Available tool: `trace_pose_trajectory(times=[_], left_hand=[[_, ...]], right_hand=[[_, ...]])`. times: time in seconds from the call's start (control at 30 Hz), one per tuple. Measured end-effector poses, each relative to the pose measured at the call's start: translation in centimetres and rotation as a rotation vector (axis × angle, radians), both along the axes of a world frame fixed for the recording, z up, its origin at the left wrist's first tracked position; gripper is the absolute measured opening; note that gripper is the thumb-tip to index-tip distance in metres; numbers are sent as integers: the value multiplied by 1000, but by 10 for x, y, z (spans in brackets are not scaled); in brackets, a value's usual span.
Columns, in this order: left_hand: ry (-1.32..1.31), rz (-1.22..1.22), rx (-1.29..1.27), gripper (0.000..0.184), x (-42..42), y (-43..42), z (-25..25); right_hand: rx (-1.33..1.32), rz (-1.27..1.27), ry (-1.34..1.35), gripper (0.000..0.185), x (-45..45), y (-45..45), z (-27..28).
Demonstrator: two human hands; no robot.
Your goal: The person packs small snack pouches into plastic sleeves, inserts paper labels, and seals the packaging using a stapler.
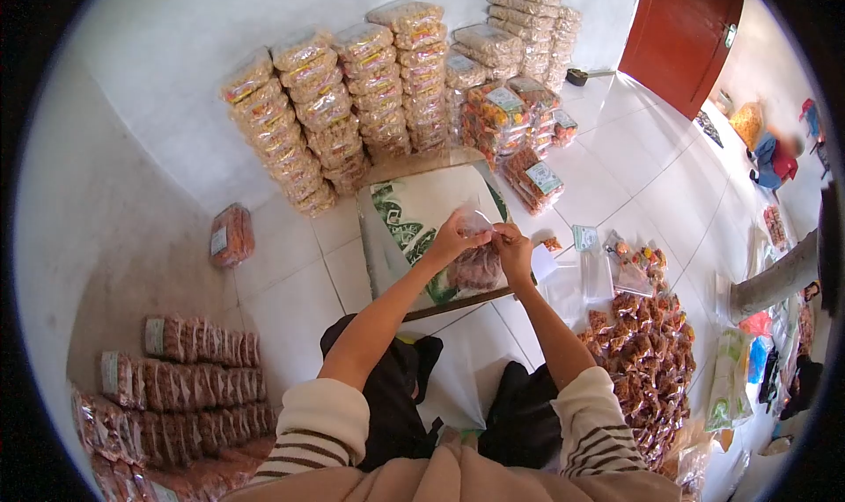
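On the low table (414, 189) with a white and green top lies a clear plastic bag (476, 271) filled with reddish-brown packs. Its loose upper end stands up between my hands. My left hand (459, 236) is closed on the left side of the bag's mouth. Fingers pinched together, my right hand (514, 250) grips the other side of the plastic. The two hands are close together above the table's right half. Packet details inside the bag are blurred.
Tall stacks of bagged snacks (317, 97) line the wall behind the table. A large heap of small brown packets (647, 361) lies on the tiles at right. Filled bags (189, 387) are piled at lower left. Another person (779, 158) is near the red door (687, 40).
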State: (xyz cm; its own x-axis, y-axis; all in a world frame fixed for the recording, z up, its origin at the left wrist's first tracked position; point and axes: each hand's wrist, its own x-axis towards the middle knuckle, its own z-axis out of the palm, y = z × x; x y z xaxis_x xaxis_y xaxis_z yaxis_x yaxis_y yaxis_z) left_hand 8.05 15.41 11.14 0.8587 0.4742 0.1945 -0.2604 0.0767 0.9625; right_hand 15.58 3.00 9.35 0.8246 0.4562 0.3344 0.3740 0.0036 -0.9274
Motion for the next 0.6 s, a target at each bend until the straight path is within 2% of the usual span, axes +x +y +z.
trace_pose_trajectory(times=[0.07,0.1,0.17,0.2,0.27,0.33,0.4,0.5,0.6], left_hand=[[35,-154,116,46,-2,5,11],[38,-151,115,46,0,11,9],[10,-67,332,29,6,22,3],[8,-65,331,29,4,21,7],[93,95,480,21,0,17,14],[76,95,452,23,-2,15,17],[61,89,431,25,-5,14,20],[25,96,451,21,-3,18,24],[55,34,399,18,-2,20,28]], right_hand=[[7,-22,-30,10,1,2,1],[13,-42,-59,12,-1,3,3],[2,-35,-38,13,-4,5,7],[-9,-34,-19,14,-6,4,14],[26,-28,54,13,-10,2,28],[61,-25,136,12,-9,-1,29],[-100,-67,-336,10,0,-8,23],[-225,-88,-326,10,9,-17,23],[-180,-82,-343,11,10,-14,23]])
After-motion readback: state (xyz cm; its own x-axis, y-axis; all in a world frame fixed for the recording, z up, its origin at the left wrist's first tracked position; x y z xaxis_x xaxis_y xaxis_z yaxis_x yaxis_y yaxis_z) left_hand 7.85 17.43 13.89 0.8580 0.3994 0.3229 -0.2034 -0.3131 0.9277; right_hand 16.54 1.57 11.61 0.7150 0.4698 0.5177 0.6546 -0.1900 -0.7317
